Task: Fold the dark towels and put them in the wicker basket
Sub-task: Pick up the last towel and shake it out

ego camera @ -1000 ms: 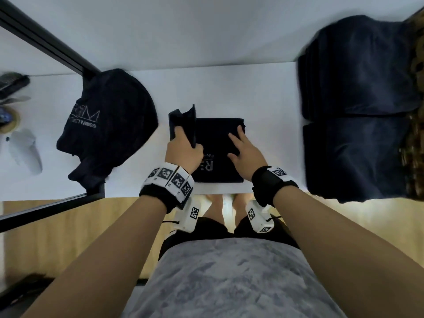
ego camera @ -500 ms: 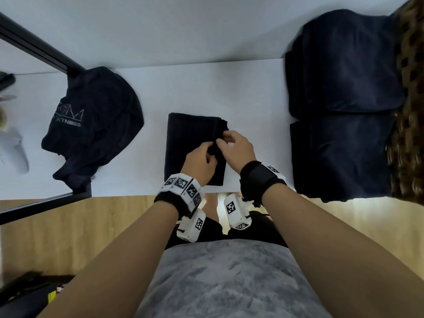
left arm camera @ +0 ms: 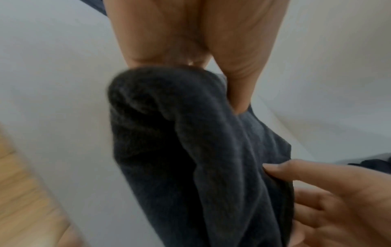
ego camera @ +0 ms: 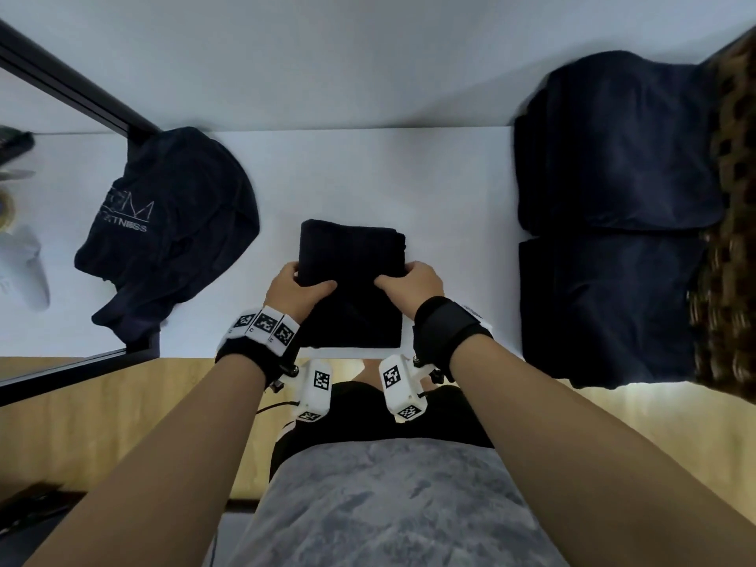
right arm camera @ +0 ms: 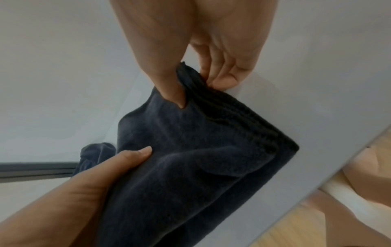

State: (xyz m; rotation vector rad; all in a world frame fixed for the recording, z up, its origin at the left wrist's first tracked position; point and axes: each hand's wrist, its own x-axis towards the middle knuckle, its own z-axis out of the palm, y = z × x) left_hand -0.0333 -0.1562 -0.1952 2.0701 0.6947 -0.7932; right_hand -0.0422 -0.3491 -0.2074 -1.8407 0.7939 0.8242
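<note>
Dark folded towel lies lengthwise away from the person; left hand and right hand pinch its opposite side edges.

bare forearms. black wrist straps, left one ringed with white blocks bearing black-and-white square tags. white tagged camera housings under each wrist, thin black cable. grey mottled shirt, black shorts.
</note>
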